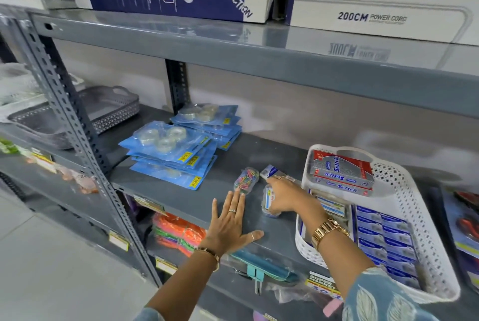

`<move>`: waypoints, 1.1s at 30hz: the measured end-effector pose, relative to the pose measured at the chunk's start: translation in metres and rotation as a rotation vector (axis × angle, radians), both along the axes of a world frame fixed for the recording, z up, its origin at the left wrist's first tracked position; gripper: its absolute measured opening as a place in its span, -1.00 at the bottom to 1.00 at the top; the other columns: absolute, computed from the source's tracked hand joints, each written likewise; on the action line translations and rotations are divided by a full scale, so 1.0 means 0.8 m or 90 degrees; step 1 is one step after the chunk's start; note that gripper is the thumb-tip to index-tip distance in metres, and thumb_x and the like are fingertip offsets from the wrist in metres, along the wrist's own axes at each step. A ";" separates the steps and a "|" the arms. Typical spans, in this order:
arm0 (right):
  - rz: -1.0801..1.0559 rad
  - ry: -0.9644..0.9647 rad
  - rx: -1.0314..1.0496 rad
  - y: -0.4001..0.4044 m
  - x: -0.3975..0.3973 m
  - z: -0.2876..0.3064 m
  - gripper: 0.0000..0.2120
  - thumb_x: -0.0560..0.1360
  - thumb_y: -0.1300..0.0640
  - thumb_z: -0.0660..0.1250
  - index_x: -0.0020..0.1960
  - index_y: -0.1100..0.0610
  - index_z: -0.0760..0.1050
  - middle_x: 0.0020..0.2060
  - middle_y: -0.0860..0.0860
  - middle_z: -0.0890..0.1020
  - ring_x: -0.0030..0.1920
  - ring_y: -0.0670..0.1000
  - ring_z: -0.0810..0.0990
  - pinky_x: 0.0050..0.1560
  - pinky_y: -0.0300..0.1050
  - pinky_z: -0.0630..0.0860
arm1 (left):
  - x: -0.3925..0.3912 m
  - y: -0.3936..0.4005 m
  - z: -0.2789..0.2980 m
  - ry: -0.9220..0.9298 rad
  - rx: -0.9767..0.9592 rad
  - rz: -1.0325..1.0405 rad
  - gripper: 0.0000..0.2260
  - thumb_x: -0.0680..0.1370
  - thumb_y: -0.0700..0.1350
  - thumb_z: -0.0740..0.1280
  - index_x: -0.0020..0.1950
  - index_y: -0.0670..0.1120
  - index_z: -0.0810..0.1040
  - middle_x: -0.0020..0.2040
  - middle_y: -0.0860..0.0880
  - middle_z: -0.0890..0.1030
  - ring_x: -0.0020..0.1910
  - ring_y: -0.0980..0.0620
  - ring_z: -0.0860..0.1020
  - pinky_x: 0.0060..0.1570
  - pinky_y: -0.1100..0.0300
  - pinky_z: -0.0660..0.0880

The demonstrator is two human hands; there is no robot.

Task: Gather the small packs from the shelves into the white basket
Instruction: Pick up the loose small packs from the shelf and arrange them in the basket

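A white perforated basket (pixel 412 206) stands on the grey shelf (pixel 197 201) at the right, holding several blue packs and a red-and-grey box. Left of it lie three small clear packs: one of coloured paper clips (pixel 246 179), one with a blue label (pixel 270 171) and one upright (pixel 268 201). My right hand (pixel 285 195) closes around the upright pack, its fingertips touching the blue-label pack. My left hand (pixel 230 224) lies flat and open on the shelf, fingertips just short of the paper-clip pack.
Two stacks of blue tape packs (pixel 173 154) lie further back on the shelf. A grey basket (pixel 103 113) sits at the left behind the upright post (pixel 75 123). Large boxes (pixel 375 4) fill the shelf above; coloured goods (pixel 178 232) lie on the shelf below.
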State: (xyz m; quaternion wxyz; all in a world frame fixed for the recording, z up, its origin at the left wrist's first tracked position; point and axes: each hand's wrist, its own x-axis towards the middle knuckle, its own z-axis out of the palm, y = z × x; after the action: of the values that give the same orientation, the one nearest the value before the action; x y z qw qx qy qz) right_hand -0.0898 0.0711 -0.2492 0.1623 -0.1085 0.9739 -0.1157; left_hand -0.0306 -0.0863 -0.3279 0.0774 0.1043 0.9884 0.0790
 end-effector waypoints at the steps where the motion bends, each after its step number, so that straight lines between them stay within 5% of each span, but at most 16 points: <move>1: 0.007 -0.013 0.011 0.000 -0.002 0.001 -0.38 0.34 0.16 0.41 0.35 0.15 0.30 0.28 0.15 0.47 0.27 0.17 0.48 0.22 -0.03 0.47 | 0.000 0.000 0.000 0.000 -0.001 -0.002 0.21 0.02 0.56 -0.52 0.51 -0.14 -0.31 0.55 -0.08 -0.29 0.52 -0.04 -0.29 0.42 -0.19 -0.31; 11: -0.010 0.012 -0.002 -0.004 -0.001 -0.004 -0.22 0.23 0.07 0.51 0.39 0.13 0.31 0.30 0.12 0.48 0.27 0.13 0.48 0.23 -0.01 0.49 | 0.000 0.000 0.001 -0.012 0.012 -0.008 0.21 0.01 0.56 -0.50 0.51 -0.13 -0.32 0.54 -0.07 -0.30 0.51 -0.03 -0.32 0.41 -0.17 -0.35; 15: -0.092 0.055 -0.135 -0.008 0.007 0.007 -0.20 0.29 -0.07 0.48 0.43 0.05 0.23 0.32 0.14 0.39 0.32 0.15 0.40 0.29 -0.01 0.41 | -0.001 0.001 -0.002 -0.006 0.001 -0.008 0.21 0.00 0.55 -0.55 0.51 -0.12 -0.33 0.55 -0.07 -0.29 0.52 -0.05 -0.31 0.41 -0.18 -0.35; 23: -0.331 0.198 -0.286 0.034 0.037 0.035 -0.43 0.30 -0.10 0.44 0.23 0.06 0.38 0.12 0.17 0.53 0.19 0.21 0.46 0.16 -0.01 0.45 | -0.002 0.001 -0.015 0.041 0.033 -0.001 0.24 0.04 0.56 -0.56 0.53 -0.19 -0.20 0.56 -0.12 -0.18 0.54 -0.12 -0.19 0.44 -0.19 -0.24; 29: -0.448 0.182 -0.245 0.079 0.063 0.023 -0.37 0.34 -0.22 0.37 0.29 0.08 0.36 0.21 0.18 0.54 0.24 0.22 0.43 0.27 0.05 0.35 | 0.005 0.008 -0.004 0.023 0.013 -0.029 0.27 0.01 0.49 -0.66 0.54 -0.17 -0.10 0.56 -0.10 -0.17 0.55 -0.08 -0.18 0.44 -0.17 -0.27; 31: -0.471 0.148 -0.238 0.088 0.072 0.015 -0.37 0.32 -0.25 0.35 0.26 0.07 0.36 0.22 0.17 0.51 0.26 0.21 0.40 0.27 0.06 0.35 | 0.004 0.013 -0.004 0.013 -0.003 -0.044 0.20 0.15 0.45 -0.65 0.52 -0.20 0.07 0.56 -0.11 -0.03 0.55 -0.11 -0.01 0.45 -0.22 -0.10; 33: -0.482 0.109 -0.243 0.090 0.080 0.010 -0.35 0.31 -0.23 0.36 0.27 0.09 0.35 0.25 0.16 0.50 0.30 0.20 0.38 0.28 0.06 0.36 | 0.002 0.022 -0.014 0.046 -0.065 -0.044 -0.02 0.46 0.34 -0.48 0.32 -0.23 0.48 0.41 -0.15 0.41 0.37 -0.12 0.42 0.24 -0.31 0.36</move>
State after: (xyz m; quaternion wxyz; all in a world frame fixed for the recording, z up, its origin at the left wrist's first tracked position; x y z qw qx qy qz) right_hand -0.0258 0.1433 -0.2412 0.0042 0.2192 0.9162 -0.3355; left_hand -0.0288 -0.0685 -0.3393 0.0492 0.1369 0.9891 0.0218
